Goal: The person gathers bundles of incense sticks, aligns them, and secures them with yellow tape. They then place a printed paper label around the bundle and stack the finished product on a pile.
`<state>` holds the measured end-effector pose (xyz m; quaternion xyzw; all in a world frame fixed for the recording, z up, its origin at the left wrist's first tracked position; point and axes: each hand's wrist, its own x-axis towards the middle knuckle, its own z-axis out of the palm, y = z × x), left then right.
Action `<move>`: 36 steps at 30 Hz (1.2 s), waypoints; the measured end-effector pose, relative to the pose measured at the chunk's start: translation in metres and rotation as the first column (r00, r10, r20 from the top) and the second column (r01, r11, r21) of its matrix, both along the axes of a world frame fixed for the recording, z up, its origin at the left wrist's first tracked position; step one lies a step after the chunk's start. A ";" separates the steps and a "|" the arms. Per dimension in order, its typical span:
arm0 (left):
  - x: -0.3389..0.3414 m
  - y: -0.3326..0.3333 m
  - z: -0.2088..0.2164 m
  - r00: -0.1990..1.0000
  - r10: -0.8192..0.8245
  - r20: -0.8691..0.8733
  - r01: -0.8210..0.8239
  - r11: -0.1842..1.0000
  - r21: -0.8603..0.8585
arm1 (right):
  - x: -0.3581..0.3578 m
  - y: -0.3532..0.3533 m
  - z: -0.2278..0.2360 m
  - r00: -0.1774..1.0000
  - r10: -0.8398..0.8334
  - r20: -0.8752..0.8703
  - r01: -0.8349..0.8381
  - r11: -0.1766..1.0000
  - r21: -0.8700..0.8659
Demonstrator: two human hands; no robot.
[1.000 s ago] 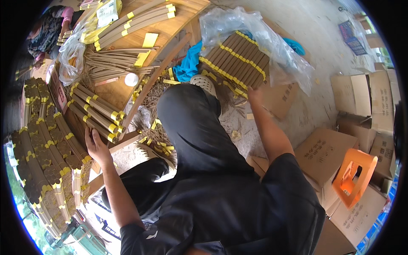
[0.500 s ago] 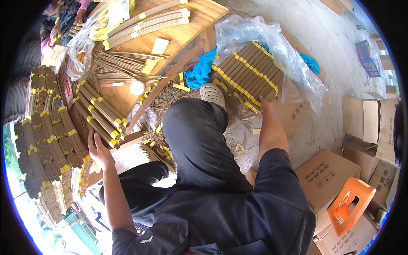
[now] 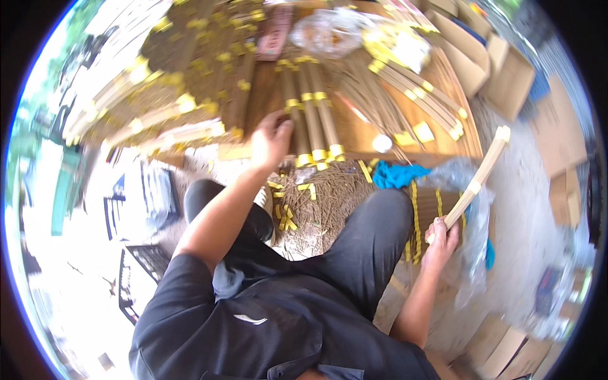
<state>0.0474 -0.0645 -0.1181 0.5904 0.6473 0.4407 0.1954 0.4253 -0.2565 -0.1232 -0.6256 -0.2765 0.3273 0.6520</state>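
My right hand (image 3: pixel 441 244) is closed around the lower end of a bundle of thin tan sticks (image 3: pixel 474 183), bound with pale yellow bands. The bundle tilts up and to the right. On the table's near edge, my left hand (image 3: pixel 271 142) is open, its thumb and fingers apart, beside the leftmost of several yellow-banded stick bundles (image 3: pixel 311 114). Whether the fingertips touch that bundle is hard to tell. Behind my right hand, partly hidden, lies a stack of banded bundles (image 3: pixel 429 209) on the floor with clear plastic sheeting (image 3: pixel 475 259) along it.
A tall pile of banded bundles (image 3: pixel 190 63), blurred, stands at the left. Loose sticks (image 3: pixel 373 101), more bundles (image 3: pixel 418 95) and a white round object (image 3: pixel 382 144) lie on the wooden table (image 3: pixel 456 142). Below are a blue cloth (image 3: pixel 398 174) and stick scraps (image 3: pixel 316 215); cardboard boxes (image 3: pixel 510 76) stand right.
My right hand has left the floor stack and now holds a raised bundle of sticks. The view has swung left. My left hand remains near the bundles at the table edge.
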 end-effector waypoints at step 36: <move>0.001 0.057 0.000 0.788 0.153 0.596 0.093 0.928 -0.362 | -0.234 0.271 0.026 0.551 0.748 0.371 -0.620 0.664 -0.418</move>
